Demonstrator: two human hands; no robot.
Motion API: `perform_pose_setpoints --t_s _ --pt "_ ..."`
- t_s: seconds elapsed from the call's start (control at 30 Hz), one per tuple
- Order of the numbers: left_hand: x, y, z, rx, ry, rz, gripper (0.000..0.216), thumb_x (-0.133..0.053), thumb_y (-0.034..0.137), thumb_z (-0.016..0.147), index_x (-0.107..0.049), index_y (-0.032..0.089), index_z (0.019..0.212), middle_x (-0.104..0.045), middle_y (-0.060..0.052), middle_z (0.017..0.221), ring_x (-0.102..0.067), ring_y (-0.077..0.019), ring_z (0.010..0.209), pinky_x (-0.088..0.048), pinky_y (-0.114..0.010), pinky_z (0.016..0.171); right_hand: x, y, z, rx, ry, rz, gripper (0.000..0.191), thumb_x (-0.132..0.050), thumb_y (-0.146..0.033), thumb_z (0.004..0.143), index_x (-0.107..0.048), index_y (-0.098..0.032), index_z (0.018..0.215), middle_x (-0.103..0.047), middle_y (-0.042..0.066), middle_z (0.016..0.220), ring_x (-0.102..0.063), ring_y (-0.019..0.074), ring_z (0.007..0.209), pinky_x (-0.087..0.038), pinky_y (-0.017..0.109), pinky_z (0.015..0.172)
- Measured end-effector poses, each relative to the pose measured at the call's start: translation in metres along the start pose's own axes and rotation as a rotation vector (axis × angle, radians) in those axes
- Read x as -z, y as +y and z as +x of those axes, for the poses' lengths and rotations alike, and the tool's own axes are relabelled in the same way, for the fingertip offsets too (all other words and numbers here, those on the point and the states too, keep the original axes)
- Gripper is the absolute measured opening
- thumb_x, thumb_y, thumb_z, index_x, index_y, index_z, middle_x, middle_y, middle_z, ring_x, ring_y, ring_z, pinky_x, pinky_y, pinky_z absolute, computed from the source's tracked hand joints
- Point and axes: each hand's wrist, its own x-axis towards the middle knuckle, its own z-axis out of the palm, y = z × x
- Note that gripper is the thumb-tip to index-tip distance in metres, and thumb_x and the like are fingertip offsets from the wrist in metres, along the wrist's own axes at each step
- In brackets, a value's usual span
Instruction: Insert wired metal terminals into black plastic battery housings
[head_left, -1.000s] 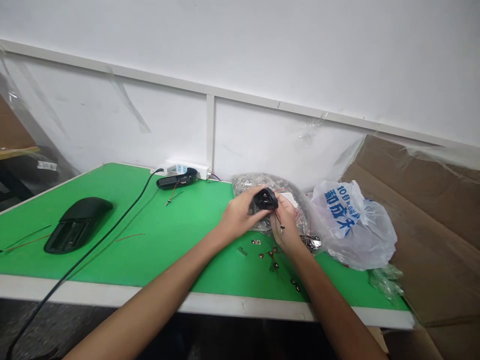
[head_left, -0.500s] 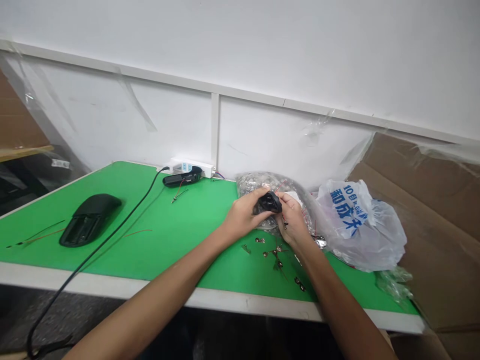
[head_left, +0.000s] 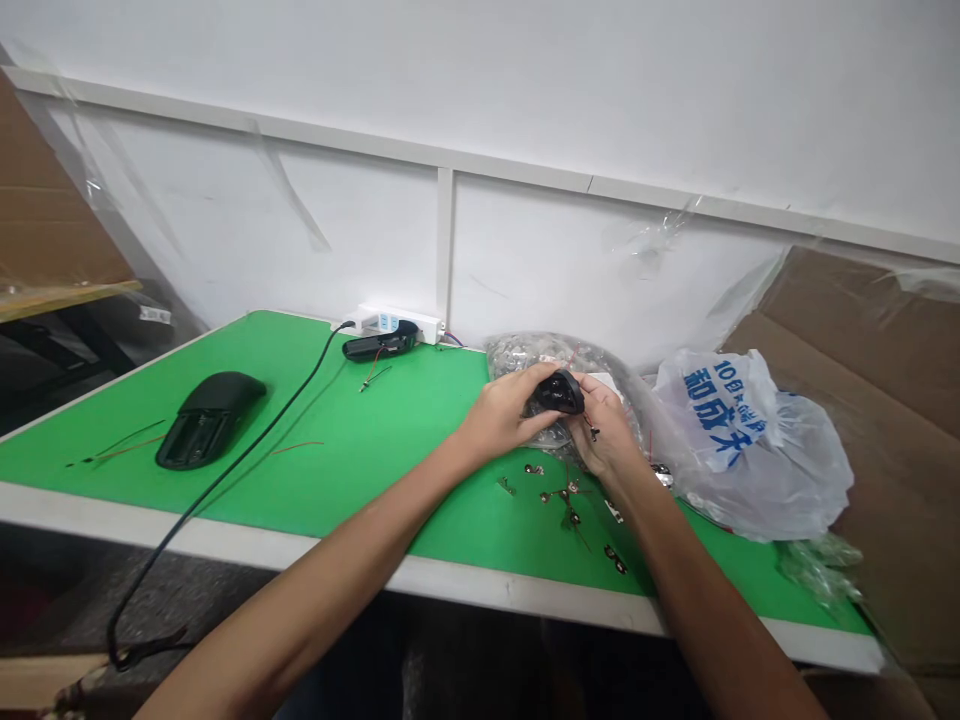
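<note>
A small black hollow plastic housing [head_left: 561, 393] is held up above the green tabletop, its open end facing me. My left hand [head_left: 499, 408] is closed round its left side, thumb below and fingers above. My right hand [head_left: 606, 425] grips its right side, the fingertips partly hidden behind it. A small metal piece [head_left: 595, 433] with a wire hangs by the right palm. Below the hands lie several small metal contacts [head_left: 571, 498] with thin red wires. Behind the hands is a clear plastic bag [head_left: 517, 352] of small metal parts.
A larger black housing [head_left: 196, 430] with an open compartment lies at left, beside loose wires. Another black housing [head_left: 367, 347] rests by a white power strip [head_left: 409, 322]. A black cable [head_left: 262, 405] crosses the table. A white plastic bag [head_left: 757, 450] and cardboard [head_left: 885, 400] stand at right.
The view has shifted a little, so the scene sits differently in the picture. Both hands still hold the black housing, which appears slightly turned.
</note>
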Motion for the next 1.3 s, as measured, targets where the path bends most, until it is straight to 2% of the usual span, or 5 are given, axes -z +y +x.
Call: perform_pose_setpoints --t_s 0.5,0.7,0.87,1.03,1.3 --pt "0.001 -0.005 0.004 0.021 -0.051 0.009 0.059 -0.073 0.035 0.096 -0.055 0.02 0.149 -0.073 -0.014 0.139 -0.073 -0.0276 0.125 -0.058 -0.042 0.108 0.003 -0.001 0.002 -0.026 -0.031 -0.001 0.032 -0.088 -0.045 0.067 -0.072 -0.024 0.085 -0.074 0.0 0.079 -0.066 0.0217 0.077 -0.054 0.034 0.072" --pt "0.005 -0.007 0.004 0.114 -0.075 -0.022 0.063 -0.077 0.038 0.093 -0.054 0.022 0.149 -0.073 -0.013 0.139 -0.073 -0.0269 0.124 -0.06 -0.043 0.105 -0.001 -0.001 0.002 -0.011 -0.006 -0.027 0.036 -0.089 -0.051 0.069 -0.073 -0.022 0.083 -0.076 0.001 0.082 -0.067 0.0199 0.079 -0.053 0.033 0.078" --pt "0.007 -0.007 0.004 0.136 -0.032 -0.041 0.068 -0.076 0.035 0.092 -0.051 0.02 0.154 -0.069 -0.014 0.145 -0.07 -0.0266 0.131 -0.056 -0.042 0.113 -0.006 0.0 0.0 0.051 0.012 -0.096 0.037 -0.083 -0.056 0.073 -0.076 -0.022 0.086 -0.077 0.002 0.089 -0.067 0.0217 0.088 -0.051 0.034 0.085" --pt "0.009 -0.012 0.001 0.138 0.01 -0.049 0.076 -0.071 0.034 0.093 -0.041 0.019 0.161 -0.063 -0.017 0.153 -0.066 -0.0302 0.137 -0.053 -0.046 0.118 -0.012 0.002 -0.001 0.116 -0.014 -0.192 0.04 -0.078 -0.06 0.075 -0.073 -0.022 0.082 -0.072 0.001 0.082 -0.062 0.0215 0.084 -0.048 0.032 0.079" --pt "0.014 -0.006 0.0 0.015 -0.044 -0.002 0.072 -0.07 0.035 0.093 -0.044 0.019 0.158 -0.066 -0.018 0.148 -0.066 -0.0311 0.135 -0.054 -0.048 0.117 -0.013 0.003 0.001 0.123 -0.107 -0.202 0.042 -0.072 -0.065 0.077 -0.061 -0.024 0.076 -0.057 -0.002 0.072 -0.05 0.0185 0.071 -0.044 0.03 0.069"
